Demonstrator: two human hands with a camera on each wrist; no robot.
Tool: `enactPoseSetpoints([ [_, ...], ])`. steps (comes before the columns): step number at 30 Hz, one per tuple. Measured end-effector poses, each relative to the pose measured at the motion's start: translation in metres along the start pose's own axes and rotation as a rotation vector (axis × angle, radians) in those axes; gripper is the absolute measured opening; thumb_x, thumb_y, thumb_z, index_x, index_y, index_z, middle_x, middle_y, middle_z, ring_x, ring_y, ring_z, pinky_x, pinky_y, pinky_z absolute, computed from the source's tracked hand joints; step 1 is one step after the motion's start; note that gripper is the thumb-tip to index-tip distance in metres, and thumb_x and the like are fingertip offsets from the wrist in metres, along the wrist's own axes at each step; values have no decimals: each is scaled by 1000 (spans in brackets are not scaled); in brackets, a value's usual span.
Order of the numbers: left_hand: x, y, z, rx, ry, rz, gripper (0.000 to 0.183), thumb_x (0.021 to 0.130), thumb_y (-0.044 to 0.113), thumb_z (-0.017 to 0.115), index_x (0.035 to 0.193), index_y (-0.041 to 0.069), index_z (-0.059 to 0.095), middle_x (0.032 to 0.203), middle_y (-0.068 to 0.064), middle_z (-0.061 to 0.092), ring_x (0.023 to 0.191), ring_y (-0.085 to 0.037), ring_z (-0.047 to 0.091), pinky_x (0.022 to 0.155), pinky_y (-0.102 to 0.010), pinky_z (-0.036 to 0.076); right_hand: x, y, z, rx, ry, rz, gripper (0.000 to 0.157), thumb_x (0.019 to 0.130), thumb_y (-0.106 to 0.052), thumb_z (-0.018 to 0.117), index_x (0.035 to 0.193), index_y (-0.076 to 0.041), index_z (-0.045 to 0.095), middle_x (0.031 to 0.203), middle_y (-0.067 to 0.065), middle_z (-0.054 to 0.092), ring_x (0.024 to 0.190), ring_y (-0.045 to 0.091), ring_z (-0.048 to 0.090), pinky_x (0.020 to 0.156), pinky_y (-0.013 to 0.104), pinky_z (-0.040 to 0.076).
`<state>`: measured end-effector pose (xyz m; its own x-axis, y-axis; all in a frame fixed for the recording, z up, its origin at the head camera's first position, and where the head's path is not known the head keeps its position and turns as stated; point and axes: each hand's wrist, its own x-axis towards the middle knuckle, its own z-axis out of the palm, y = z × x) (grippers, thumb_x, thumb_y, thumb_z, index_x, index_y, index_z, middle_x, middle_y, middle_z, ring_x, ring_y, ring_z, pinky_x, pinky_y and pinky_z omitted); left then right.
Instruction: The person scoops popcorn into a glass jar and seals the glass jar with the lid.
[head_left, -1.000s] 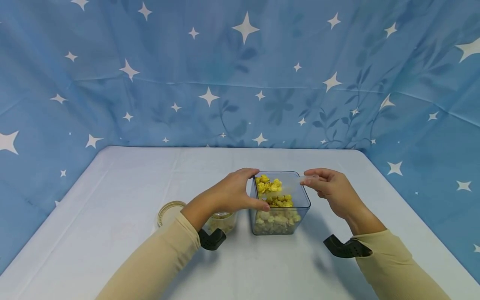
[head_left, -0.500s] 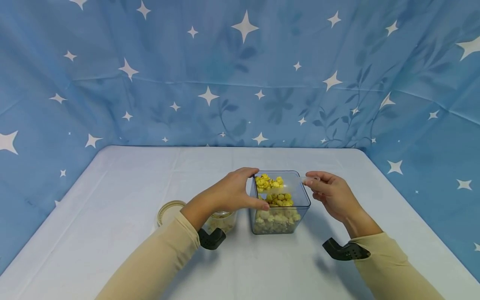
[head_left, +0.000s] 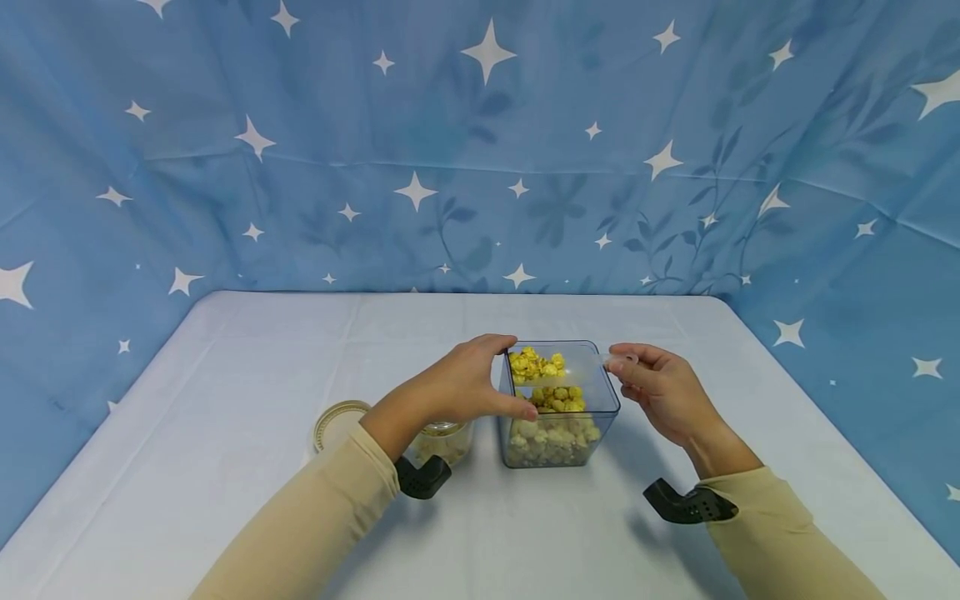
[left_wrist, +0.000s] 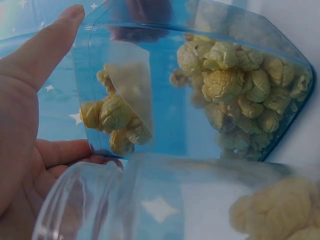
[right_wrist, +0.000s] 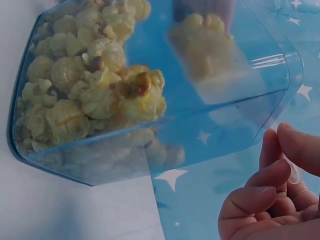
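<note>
In the head view, a clear square plastic box [head_left: 600, 385] partly filled with yellow popcorn [head_left: 561, 402] stands on the table. My left hand [head_left: 468, 385] grips its left side at the rim, thumb at the near edge, fingers at the far edge. My right hand [head_left: 660, 385], at the box's right rim, pinches the handle of a translucent white scoop [right_wrist: 220, 95] between thumb and fingers. The scoop reaches into the upper part of the box, bearing several popcorn pieces [left_wrist: 115, 112] above the heap. Part of its handle is hidden by the fingers.
Just left of the box stands a clear jar [head_left: 450, 446] holding some popcorn, partly behind the left wrist. A round gold-rimmed lid [head_left: 330, 417] lies farther left on the white-covered table [head_left: 225, 433]. A blue star-patterned curtain [head_left: 322, 192] hangs behind.
The right hand has shifted slightly right and down, and the scoop with its popcorn has moved a little within the box. The left hand keeps its grip on the box.
</note>
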<state>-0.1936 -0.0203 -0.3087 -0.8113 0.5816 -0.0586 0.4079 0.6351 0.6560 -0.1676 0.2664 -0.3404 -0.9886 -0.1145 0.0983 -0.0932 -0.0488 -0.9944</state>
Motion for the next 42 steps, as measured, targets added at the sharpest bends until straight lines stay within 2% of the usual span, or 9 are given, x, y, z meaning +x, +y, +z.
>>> enactPoseSetpoints([
  [11,-1,0,1,-5,-7,-4,101,80,51,82,159,15,30,160,-4,31,146,-24,30,112,-48,34,-4,1,-5,81,25,-30,21,99,1,59,100,-15,72,92,-2,68,77,10,58,71,21,51],
  [17,-1,1,0,-4,-5,-12,101,81,50,82,159,15,29,160,-4,31,146,-24,30,112,-48,34,-3,-2,-7,167,-22,-83,23,100,4,57,101,-12,74,92,0,71,77,10,59,69,21,51],
  [21,-1,1,0,-3,-7,-15,102,80,52,82,159,15,29,160,-4,31,146,-24,30,113,-48,34,-3,0,-6,167,-36,-89,23,100,4,56,102,-10,73,92,0,70,75,10,57,69,21,51],
  [27,-1,1,0,-1,-6,-16,101,81,51,82,159,14,30,160,-4,31,146,-25,30,112,-49,34,-2,4,-1,103,-32,-63,18,100,2,57,105,-7,71,92,-1,67,77,10,59,72,22,52],
  [31,0,1,0,4,-6,-13,102,80,52,82,159,15,29,160,-4,31,146,-24,30,112,-48,34,-2,4,-2,89,-18,-64,18,101,1,56,104,-9,71,92,-1,67,75,11,56,70,22,50],
  [36,0,1,0,5,-8,-6,101,81,51,82,159,14,30,160,-4,31,146,-24,29,113,-48,34,-3,2,-6,135,-19,-80,24,101,2,54,101,-13,72,91,0,68,74,12,52,67,22,46],
  [42,1,0,0,11,-11,-3,101,80,54,81,158,13,30,160,-3,31,146,-23,30,112,-47,35,-2,0,-9,206,-47,-91,28,102,4,51,101,-12,74,91,0,70,76,11,54,67,22,47],
])
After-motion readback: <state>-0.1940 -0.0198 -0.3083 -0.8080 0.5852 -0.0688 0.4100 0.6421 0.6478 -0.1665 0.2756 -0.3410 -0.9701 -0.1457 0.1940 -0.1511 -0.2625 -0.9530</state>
